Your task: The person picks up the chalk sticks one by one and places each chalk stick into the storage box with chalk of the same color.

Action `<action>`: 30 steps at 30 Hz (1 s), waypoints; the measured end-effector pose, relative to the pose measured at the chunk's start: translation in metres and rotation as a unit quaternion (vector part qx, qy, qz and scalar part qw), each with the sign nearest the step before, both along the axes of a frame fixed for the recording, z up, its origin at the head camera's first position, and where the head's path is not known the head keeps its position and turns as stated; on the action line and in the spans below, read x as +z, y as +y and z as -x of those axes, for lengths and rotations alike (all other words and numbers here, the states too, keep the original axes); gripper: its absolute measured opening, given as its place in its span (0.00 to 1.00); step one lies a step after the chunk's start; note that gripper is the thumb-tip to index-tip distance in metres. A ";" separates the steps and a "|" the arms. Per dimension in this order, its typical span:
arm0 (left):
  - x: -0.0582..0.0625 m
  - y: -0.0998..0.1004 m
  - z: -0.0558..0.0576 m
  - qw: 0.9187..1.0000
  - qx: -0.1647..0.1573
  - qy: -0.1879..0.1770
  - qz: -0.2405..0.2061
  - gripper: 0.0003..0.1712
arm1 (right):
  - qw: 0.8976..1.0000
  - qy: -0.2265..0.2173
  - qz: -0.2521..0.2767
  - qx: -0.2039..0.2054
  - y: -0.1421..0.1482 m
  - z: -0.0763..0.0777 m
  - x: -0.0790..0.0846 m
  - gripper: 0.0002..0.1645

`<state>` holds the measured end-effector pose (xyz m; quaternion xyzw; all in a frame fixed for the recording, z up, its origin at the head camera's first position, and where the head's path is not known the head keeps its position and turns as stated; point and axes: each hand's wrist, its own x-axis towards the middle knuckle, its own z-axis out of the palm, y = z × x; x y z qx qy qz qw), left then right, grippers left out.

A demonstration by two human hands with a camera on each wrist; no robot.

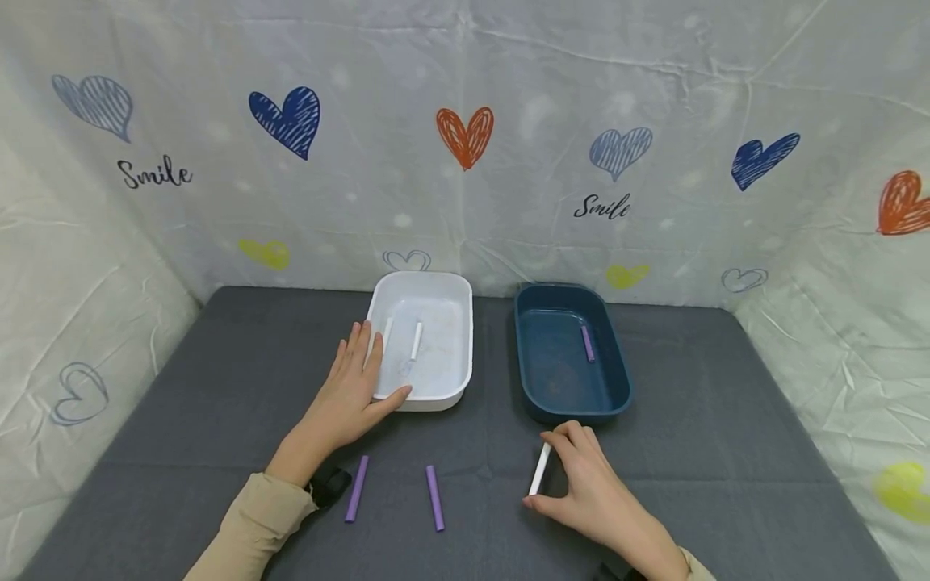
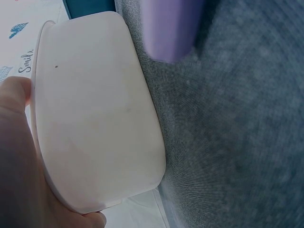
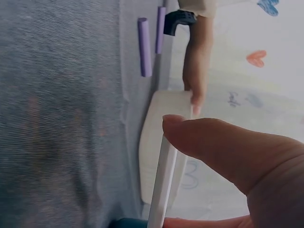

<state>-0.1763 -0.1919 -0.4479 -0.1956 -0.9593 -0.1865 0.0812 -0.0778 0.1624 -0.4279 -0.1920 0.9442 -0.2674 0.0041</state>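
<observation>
My right hand (image 1: 588, 484) pinches a white chalk stick (image 1: 540, 470) by its two ends, thumb at the near end and forefinger at the far end, in front of the dark blue tub (image 1: 548, 379). In the right wrist view the thumb presses on the end of that chalk (image 3: 164, 183). My left hand (image 1: 345, 399) rests on the near left corner of the white tub (image 1: 445, 355), fingers extended along the left rim and thumb at the front rim. Two white chalk sticks (image 1: 416, 340) lie in the white tub, and one purple chalk stick (image 1: 588, 344) lies in the blue tub.
Two more purple chalk sticks, a left one (image 1: 357, 489) beside my left wrist and a right one (image 1: 434, 498), lie on the grey cloth (image 1: 726, 452). Behind the tubs hangs a white curtain (image 1: 523, 234) printed with hearts; it also encloses both sides.
</observation>
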 end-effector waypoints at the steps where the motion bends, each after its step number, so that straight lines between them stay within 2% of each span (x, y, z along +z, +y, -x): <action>1: 0.000 0.000 0.000 1.000 0.001 -0.001 0.000 0.55 | 1.000 0.003 0.000 0.001 -0.001 0.001 0.001 0.44; 8: -0.001 0.001 0.001 1.000 -0.001 -0.009 0.002 0.56 | 1.000 0.017 0.000 0.006 -0.006 0.004 0.006 0.45; 30: 0.002 0.000 0.001 1.000 -0.002 -0.011 0.002 0.55 | 1.000 0.010 0.020 0.013 -0.023 0.016 0.025 0.45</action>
